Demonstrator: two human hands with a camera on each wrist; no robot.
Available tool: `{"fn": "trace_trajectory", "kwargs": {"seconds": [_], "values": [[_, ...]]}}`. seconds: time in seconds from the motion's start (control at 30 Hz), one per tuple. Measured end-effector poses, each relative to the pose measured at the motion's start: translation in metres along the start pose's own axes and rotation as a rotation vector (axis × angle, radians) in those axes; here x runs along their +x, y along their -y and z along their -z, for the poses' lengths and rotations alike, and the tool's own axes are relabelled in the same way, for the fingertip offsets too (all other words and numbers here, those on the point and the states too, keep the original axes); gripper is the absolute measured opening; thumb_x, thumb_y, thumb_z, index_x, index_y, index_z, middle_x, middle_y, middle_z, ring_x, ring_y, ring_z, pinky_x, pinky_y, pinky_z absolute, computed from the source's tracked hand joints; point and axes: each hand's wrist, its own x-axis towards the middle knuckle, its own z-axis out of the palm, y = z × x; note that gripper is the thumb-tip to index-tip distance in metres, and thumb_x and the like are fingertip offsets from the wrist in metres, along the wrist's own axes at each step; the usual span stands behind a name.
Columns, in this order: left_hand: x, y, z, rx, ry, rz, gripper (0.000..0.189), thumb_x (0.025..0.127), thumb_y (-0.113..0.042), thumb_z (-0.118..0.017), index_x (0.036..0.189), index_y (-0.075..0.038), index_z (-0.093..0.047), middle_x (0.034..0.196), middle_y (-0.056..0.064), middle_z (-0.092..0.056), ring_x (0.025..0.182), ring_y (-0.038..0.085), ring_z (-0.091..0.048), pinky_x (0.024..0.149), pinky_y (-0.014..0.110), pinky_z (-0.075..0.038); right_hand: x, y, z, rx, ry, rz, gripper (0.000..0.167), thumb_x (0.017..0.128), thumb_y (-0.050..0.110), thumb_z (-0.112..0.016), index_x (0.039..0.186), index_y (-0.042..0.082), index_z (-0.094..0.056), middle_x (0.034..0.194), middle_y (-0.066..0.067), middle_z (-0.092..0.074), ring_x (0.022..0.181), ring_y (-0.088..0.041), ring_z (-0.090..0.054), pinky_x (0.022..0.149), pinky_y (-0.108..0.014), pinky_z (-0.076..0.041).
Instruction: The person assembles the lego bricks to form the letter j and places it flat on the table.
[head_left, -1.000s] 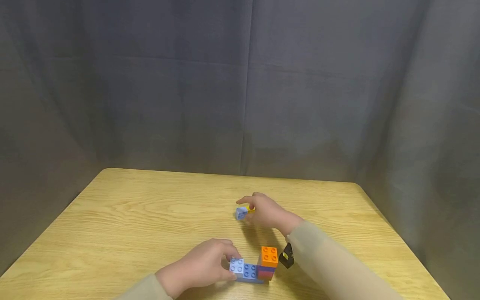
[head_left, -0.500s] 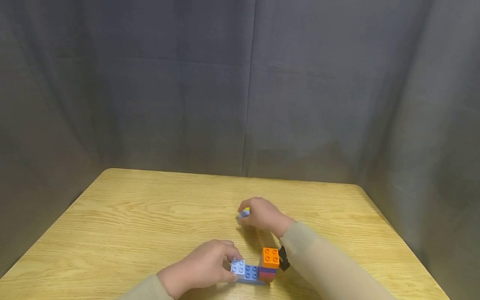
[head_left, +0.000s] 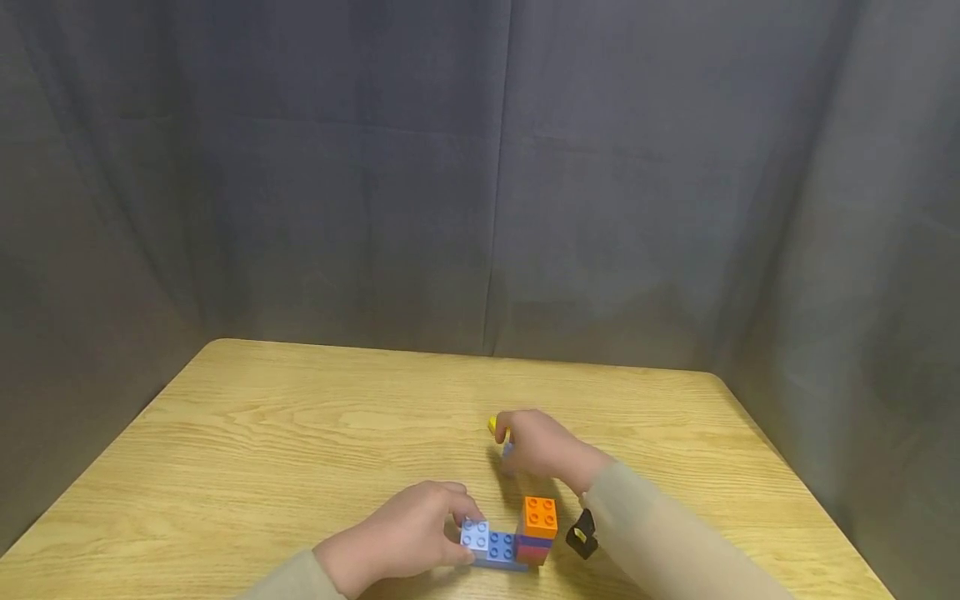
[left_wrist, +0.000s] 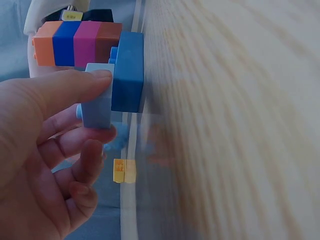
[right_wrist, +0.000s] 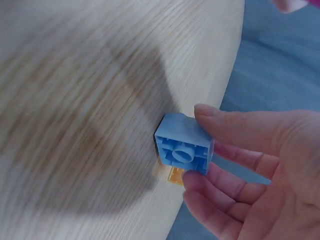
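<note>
My left hand (head_left: 408, 533) pinches a light blue brick (left_wrist: 96, 105) between thumb and fingers. That brick sits on one end of a longer blue brick (head_left: 501, 547) on the table. At the other end rises a stack (left_wrist: 77, 44) of orange, dark blue, magenta and reddish-brown bricks, the orange one (head_left: 540, 512) on top. Farther back, my right hand (head_left: 543, 446) holds another light blue brick (right_wrist: 184, 142) between thumb and fingers. Its hollow underside faces the right wrist camera. A small yellow brick (head_left: 492, 424) lies just beyond the right fingers, partly hidden by them.
The wooden table (head_left: 300, 450) carries all the bricks. A grey curtain (head_left: 360, 208) hangs behind it and along both sides. A black device (head_left: 582, 534) is at the right sleeve, just right of the brick stack.
My right hand's fingers have closed on the light blue brick and drawn it slightly nearer and rightward, apart from the yellow brick. The left hand has stayed in place.
</note>
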Motion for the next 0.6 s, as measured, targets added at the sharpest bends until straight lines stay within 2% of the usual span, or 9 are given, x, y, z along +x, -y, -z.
{"fn": "trace_trajectory", "kwargs": {"seconds": [0.1, 0.23, 0.43, 0.6], "values": [[0.0, -0.001, 0.0, -0.001, 0.005, 0.005, 0.028, 0.079, -0.026, -0.084, 0.105, -0.022, -0.075, 0.094, -0.023, -0.059, 0.088, 0.0, -0.056, 0.085, 0.029, -0.049, -0.009, -0.002, 0.006, 0.036, -0.009, 0.008, 0.027, 0.08, 0.008, -0.08, 0.104, 0.002, -0.069, 0.088, -0.003, -0.061, 0.075, -0.019, -0.053, 0.068, -0.035, -0.048], [0.0, -0.002, 0.0, 0.014, 0.003, 0.011, 0.028, 0.078, -0.027, -0.084, 0.105, -0.023, -0.075, 0.096, -0.023, -0.059, 0.09, 0.001, -0.056, 0.086, 0.03, -0.049, -0.023, -0.004, 0.02, 0.092, -0.065, 0.079, 0.025, 0.085, 0.012, -0.077, 0.107, 0.002, -0.07, 0.086, -0.004, -0.056, 0.073, -0.018, -0.05, 0.065, -0.033, -0.046], [0.0, -0.002, 0.0, 0.021, 0.003, 0.015, 0.031, 0.078, -0.028, -0.084, 0.107, -0.022, -0.075, 0.097, -0.023, -0.059, 0.091, 0.0, -0.056, 0.086, 0.031, -0.049, -0.053, -0.004, 0.041, 0.174, -0.082, 0.182, 0.019, 0.093, 0.015, -0.068, 0.112, 0.014, -0.072, 0.081, -0.002, -0.048, 0.069, -0.018, -0.045, 0.059, -0.029, -0.039], [-0.001, -0.002, 0.0, 0.004, 0.008, 0.027, 0.032, 0.078, -0.028, -0.084, 0.108, -0.022, -0.074, 0.096, -0.022, -0.059, 0.088, 0.001, -0.056, 0.084, 0.03, -0.05, -0.073, 0.002, 0.052, 0.25, -0.113, 0.26, 0.006, 0.097, 0.02, -0.065, 0.101, 0.02, -0.07, 0.081, -0.002, -0.049, 0.07, -0.019, -0.044, 0.059, -0.028, -0.039]]}}
